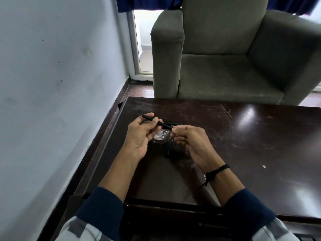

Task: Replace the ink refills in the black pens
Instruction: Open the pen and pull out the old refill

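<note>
My left hand (139,134) holds a black pen barrel (165,125) between thumb and fingers, slanting down to the right above the table. My right hand (189,140) pinches the barrel's right end with thumb and forefinger; what sits between those fingertips is too small to tell. A second black pen (173,123) lies flat on the table just behind the hands. A short black pen part (167,150) lies on the table between my wrists.
The dark scratched wooden table (243,145) has a pale worn patch (161,135) under the hands. A grey armchair (225,58) stands right behind its far edge. A white wall (52,84) runs close along the left side.
</note>
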`<act>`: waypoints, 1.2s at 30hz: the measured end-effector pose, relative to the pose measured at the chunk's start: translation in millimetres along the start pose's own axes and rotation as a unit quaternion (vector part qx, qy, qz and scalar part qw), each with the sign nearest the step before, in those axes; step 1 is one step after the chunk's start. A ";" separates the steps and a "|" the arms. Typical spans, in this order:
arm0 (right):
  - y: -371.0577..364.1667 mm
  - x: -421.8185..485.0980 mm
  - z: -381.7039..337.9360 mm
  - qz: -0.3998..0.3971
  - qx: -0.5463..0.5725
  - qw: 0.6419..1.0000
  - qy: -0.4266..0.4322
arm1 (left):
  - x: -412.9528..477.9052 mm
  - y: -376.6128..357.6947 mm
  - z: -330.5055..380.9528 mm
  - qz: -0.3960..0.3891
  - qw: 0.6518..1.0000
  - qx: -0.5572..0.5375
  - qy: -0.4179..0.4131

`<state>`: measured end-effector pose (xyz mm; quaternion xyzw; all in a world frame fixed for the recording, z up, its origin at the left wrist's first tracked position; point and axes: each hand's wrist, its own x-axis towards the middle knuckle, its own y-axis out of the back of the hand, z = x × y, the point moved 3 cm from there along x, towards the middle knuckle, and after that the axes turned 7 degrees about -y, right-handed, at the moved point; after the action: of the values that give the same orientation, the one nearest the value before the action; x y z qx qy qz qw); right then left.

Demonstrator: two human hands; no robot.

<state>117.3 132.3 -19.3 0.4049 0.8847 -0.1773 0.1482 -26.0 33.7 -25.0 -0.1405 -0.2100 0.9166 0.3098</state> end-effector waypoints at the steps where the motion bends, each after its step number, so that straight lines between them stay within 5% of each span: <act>1: -0.7 0.2 0.7 -0.006 -0.012 1.000 0.004 | -1.6 -2.6 -1.8 -0.018 1.000 0.005 0.009; 5: 0.5 1.3 1.0 0.001 -0.056 0.998 0.033 | -6.3 -10.0 -5.4 -0.076 0.995 0.060 0.011; 16: -5.6 1.6 2.3 0.114 -0.273 0.941 0.166 | -7.8 -7.9 -4.0 -0.001 0.997 0.071 0.025; 23: -7.3 3.9 3.1 0.039 -0.195 0.971 0.131 | -7.2 -3.9 -0.6 0.013 0.998 0.066 0.017; 36: -4.2 4.6 3.3 0.058 -0.186 0.968 0.156 | -9.5 -5.0 0.7 0.015 0.997 0.073 0.021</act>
<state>111.5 131.4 -23.2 0.4434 0.8893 0.0647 0.0909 -16.4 31.2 -20.8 -0.1396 -0.1342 0.9310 0.3093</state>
